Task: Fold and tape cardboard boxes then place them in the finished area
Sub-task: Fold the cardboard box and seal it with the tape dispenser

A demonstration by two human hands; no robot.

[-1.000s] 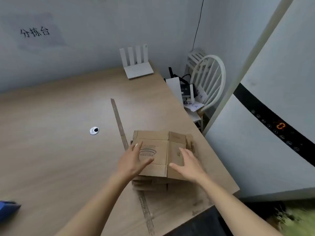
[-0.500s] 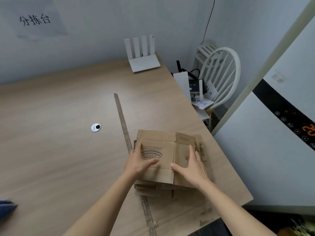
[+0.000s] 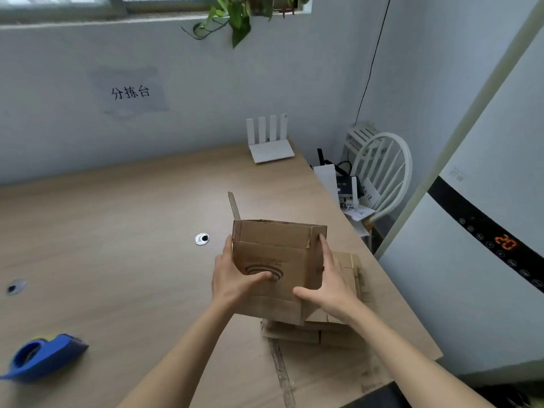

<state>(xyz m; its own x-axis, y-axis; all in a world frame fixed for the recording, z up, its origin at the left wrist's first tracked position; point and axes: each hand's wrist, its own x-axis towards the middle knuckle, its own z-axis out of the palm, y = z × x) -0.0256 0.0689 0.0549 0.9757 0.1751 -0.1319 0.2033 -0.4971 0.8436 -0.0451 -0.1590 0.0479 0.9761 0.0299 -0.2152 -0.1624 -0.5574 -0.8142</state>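
A brown cardboard box [image 3: 282, 257] with a printed swirl mark is lifted above the table and partly opened into a sleeve, its top flaps standing up. My left hand [image 3: 235, 278] grips its left side, thumb across the front panel. My right hand [image 3: 329, 281] grips its right side, fingers along the side wall and thumb under the front. Beneath it lies a stack of flat cardboard blanks [image 3: 338, 316] near the table's right edge. A blue tape dispenser [image 3: 41, 357] lies at the near left of the table.
The wooden table [image 3: 117, 231] has two round cable holes [image 3: 202, 239] and a taped seam running front to back. A white router [image 3: 270, 142] stands at the back. Right of the table are a white chair [image 3: 388, 178] and a tall white appliance [image 3: 477, 260].
Both hands took the top blank from the stack, lifted it and opened it into a box shape. The view tilted up, bringing the tape dispenser and window into sight.
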